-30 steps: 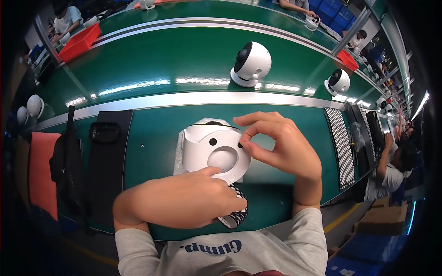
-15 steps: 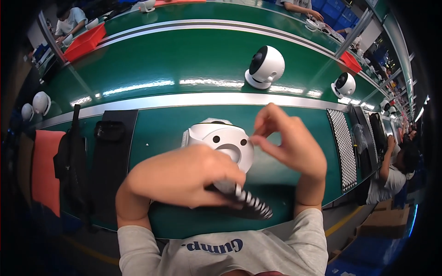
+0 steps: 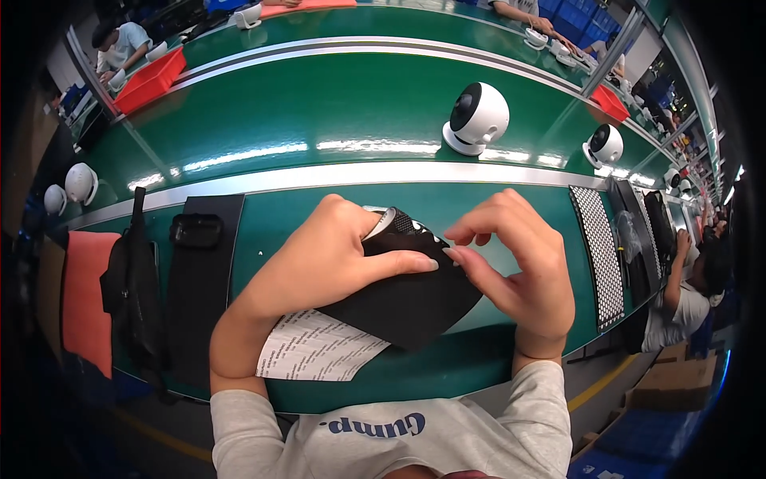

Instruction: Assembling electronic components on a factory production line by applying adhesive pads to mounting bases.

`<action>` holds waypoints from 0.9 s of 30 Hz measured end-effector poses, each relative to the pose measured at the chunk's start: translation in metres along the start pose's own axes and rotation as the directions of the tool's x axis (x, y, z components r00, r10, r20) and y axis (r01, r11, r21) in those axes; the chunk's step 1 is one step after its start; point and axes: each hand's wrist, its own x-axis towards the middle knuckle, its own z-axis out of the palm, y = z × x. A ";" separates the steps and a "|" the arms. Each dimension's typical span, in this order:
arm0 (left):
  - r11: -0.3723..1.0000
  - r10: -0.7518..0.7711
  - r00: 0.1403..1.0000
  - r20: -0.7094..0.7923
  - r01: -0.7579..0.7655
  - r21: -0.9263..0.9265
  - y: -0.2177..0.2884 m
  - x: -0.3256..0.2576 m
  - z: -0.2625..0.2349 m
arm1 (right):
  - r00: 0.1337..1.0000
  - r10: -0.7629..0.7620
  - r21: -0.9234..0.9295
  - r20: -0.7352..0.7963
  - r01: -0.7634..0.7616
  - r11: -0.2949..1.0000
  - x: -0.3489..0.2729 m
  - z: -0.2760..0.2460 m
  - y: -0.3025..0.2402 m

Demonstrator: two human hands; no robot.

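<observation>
My left hand (image 3: 335, 251) grips a flexible black sheet (image 3: 407, 307), with its thumb lying across the dark face. White printed backing paper (image 3: 323, 351) shows below that wrist. The sheet's far edge curls up and carries a row of white dots. At that dotted edge, my right hand (image 3: 523, 271) has thumb and index finger drawn close in a pinch; anything tiny between the fingertips is too small to make out. The white rounded housing with two dark round spots is hidden now behind the sheet and my left hand.
A white camera with a black front (image 3: 480, 120) stands beyond the metal rail, another (image 3: 604, 145) farther right. On the left lie a black mat (image 3: 199, 295) with a black tray (image 3: 196, 231), a black bag (image 3: 136, 279) and an orange cloth (image 3: 88, 295). A dotted sheet (image 3: 598, 259) lies right.
My left hand has lifted the sheet from near the front edge to over the white housing, turning its black face up. My right hand has come to the sheet's dotted edge.
</observation>
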 end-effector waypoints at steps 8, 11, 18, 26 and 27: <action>0.995 0.059 0.998 -0.007 -0.058 0.086 -0.003 -0.006 -0.005 | 1.000 0.023 0.082 0.002 -0.023 0.996 0.005 0.013 -0.002; 0.996 0.034 0.999 -0.009 -0.033 0.083 -0.005 -0.007 -0.006 | 0.998 0.057 0.122 0.002 -0.057 0.991 0.007 0.015 -0.002; 0.992 0.060 0.998 -0.025 -0.057 0.114 -0.010 -0.010 -0.009 | 0.993 0.114 0.180 -0.017 -0.109 0.978 0.009 0.024 -0.004; 0.976 0.101 0.994 -0.038 -0.092 0.200 -0.011 -0.014 -0.013 | 0.986 0.164 0.220 -0.037 -0.152 0.964 0.011 0.031 -0.008; 0.974 0.124 0.991 -0.051 -0.112 0.198 -0.011 -0.015 -0.012 | 0.985 0.169 0.201 -0.019 -0.162 0.966 0.012 0.031 -0.009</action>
